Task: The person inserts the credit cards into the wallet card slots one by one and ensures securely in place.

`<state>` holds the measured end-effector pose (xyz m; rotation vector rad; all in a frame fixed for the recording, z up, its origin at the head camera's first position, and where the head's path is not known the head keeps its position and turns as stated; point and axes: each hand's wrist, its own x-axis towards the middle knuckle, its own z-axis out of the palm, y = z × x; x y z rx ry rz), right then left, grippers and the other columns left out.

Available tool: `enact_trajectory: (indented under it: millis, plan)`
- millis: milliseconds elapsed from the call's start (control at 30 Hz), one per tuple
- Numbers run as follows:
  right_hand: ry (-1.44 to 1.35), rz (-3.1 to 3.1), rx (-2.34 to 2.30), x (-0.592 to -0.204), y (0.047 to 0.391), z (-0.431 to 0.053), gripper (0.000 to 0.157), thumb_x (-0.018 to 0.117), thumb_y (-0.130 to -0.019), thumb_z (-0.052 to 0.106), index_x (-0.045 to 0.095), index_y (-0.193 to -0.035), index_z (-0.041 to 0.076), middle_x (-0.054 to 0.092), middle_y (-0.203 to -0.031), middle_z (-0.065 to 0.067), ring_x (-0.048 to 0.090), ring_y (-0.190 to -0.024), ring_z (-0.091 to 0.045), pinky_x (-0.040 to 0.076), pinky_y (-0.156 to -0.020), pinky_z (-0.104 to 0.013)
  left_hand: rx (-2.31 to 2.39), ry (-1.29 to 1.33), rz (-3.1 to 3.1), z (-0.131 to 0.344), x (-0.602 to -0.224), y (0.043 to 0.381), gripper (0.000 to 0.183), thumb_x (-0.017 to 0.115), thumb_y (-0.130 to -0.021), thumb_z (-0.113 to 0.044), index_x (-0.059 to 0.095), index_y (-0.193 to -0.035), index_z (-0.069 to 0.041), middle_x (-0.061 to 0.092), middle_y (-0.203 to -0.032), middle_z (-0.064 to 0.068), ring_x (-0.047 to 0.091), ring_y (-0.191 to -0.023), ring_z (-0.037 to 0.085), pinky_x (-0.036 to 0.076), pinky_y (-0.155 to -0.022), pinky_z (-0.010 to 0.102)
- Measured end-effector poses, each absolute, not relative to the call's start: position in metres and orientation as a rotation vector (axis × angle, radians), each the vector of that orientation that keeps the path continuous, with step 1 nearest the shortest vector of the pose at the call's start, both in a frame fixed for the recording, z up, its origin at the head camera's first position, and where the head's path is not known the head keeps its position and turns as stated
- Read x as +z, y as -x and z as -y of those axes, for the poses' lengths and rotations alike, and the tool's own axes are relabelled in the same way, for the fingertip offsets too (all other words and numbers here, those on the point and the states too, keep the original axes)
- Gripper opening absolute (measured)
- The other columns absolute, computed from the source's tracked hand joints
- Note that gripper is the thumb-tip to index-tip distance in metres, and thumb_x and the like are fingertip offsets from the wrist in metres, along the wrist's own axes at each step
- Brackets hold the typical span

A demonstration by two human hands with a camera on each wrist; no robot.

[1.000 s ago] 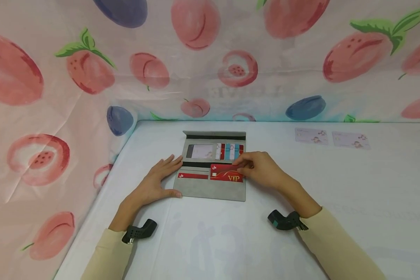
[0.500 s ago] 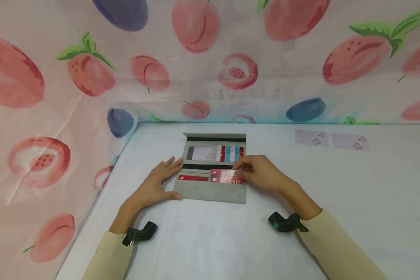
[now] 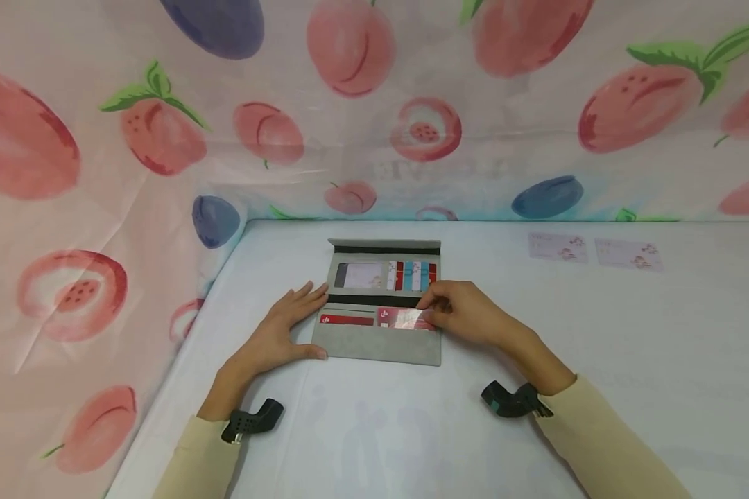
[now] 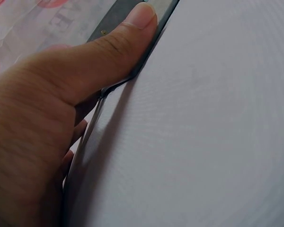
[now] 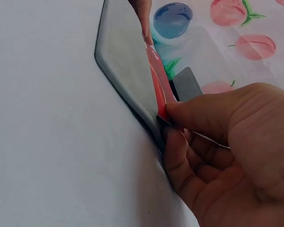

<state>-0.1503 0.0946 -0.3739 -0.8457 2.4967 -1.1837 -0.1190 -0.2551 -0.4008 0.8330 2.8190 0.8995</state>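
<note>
An unfolded grey wallet (image 3: 374, 345) lies on the white table. My right hand (image 3: 471, 313) pinches the right end of a red card (image 3: 399, 318), which sits partly inside the wallet's lower right pocket. In the right wrist view, thumb and fingers close on that card (image 5: 156, 78) at the wallet's edge. My left hand (image 3: 279, 331) rests along the wallet's left side with fingers spread. Its thumb (image 4: 128, 35) touches the lower left corner in the left wrist view. Another red card (image 3: 347, 320) shows as a strip in the lower left pocket.
Two pale pink cards (image 3: 558, 247) lie side by side at the back right of the table. The wallet's upper panel has a clear window (image 3: 358, 275) and several coloured strips (image 3: 412, 276). A fruit-patterned cloth (image 3: 349, 138) rises behind and to the left.
The red card has slid down into the lower right pocket, with less of it showing now. My right hand has moved slightly down with it. The left hand stays at the wallet's side.
</note>
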Motion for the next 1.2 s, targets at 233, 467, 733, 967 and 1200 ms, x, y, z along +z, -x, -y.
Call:
enact_trajectory:
  millis: [233,467,733,967,1200]
  plan:
    - [0.876,-2.486,-1.186,-0.376,0.153,-0.097,0.01,0.065,-0.088,0.004,0.068,-0.095,0.009,0.061,-0.081,0.004,0.055,-0.073,-0.013,0.049,-0.065,-0.028,0.896,-0.861,-2.822,0.255,-0.397,0.12,0.096,0.085,-0.067,-0.042,0.042,-0.144,-0.005,0.031,-0.154,0.003,0.016,-0.144,0.027,0.006,-0.116,0.046]
    - [0.895,-2.459,-1.212,-0.376,0.154,-0.093,0.008,0.066,-0.088,0.005,0.068,-0.095,0.009,0.062,-0.081,0.004,0.053,-0.07,-0.013,0.047,-0.063,-0.026,0.894,-0.838,-2.835,0.259,-0.397,0.119,0.095,0.084,-0.068,-0.043,0.042,-0.144,-0.005,0.031,-0.153,0.003,0.016,-0.144,0.028,0.006,-0.116,0.046]
    - [0.888,-2.435,-1.185,-0.381,0.148,-0.098,0.006,0.068,-0.085,0.006,0.069,-0.09,0.01,0.061,-0.081,0.005,0.05,-0.067,-0.013,0.045,-0.06,-0.025,0.886,-0.852,-2.822,0.255,-0.406,0.116,0.095,0.084,-0.068,-0.046,0.043,-0.144,-0.007,0.031,-0.153,0.002,0.016,-0.144,0.026,0.007,-0.116,0.046]
    - [0.925,-2.433,-1.196,-0.383,0.149,-0.099,0.003,0.071,-0.086,0.011,0.07,-0.088,0.01,0.06,-0.09,0.003,0.051,-0.077,-0.015,0.048,-0.067,-0.026,0.882,-0.831,-2.834,0.255,-0.405,0.114,0.094,0.085,-0.067,-0.041,0.044,-0.143,-0.005,0.032,-0.153,0.003,0.017,-0.144,0.027,0.007,-0.116,0.047]
    - [0.879,-2.436,-1.203,-0.383,0.153,-0.099,0.008,0.071,-0.087,0.011,0.07,-0.094,0.016,0.062,-0.084,0.006,0.055,-0.075,-0.014,0.049,-0.067,-0.027,0.85,-0.848,-2.846,0.255,-0.401,0.117,0.094,0.084,-0.068,-0.043,0.043,-0.144,-0.006,0.032,-0.153,0.003,0.017,-0.144,0.027,0.007,-0.116,0.046]
